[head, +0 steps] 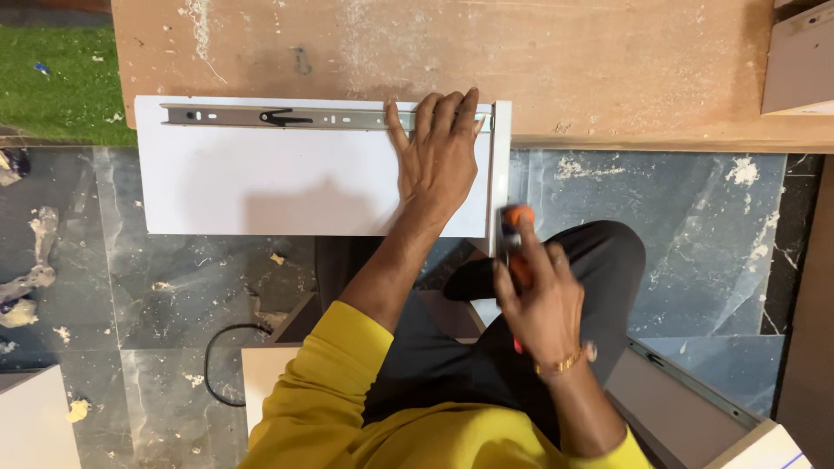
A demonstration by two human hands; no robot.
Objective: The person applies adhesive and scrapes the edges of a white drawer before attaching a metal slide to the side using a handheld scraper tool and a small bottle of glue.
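Observation:
A white board [261, 178] lies half on a dusty wooden bench [521, 61], with a grey metal drawer slide [287, 117] along its far edge. My left hand [439, 148] rests flat on the board's right part, fingertips on the slide's right end. My right hand [539, 300] grips an orange and black tool [517, 234] just below the board's right edge. The tool is blurred, and its tip is hidden by a narrow white side panel [499, 174] standing at the board's right end.
The floor is dark marble tile [695, 226] spattered with white. A black cable [221, 365] loops at lower left. Pale board pieces lie at the lower left [35, 426] and lower right [764, 447]. Another slide rail [695, 382] lies at right. A white box [804, 61] sits on the bench's right end.

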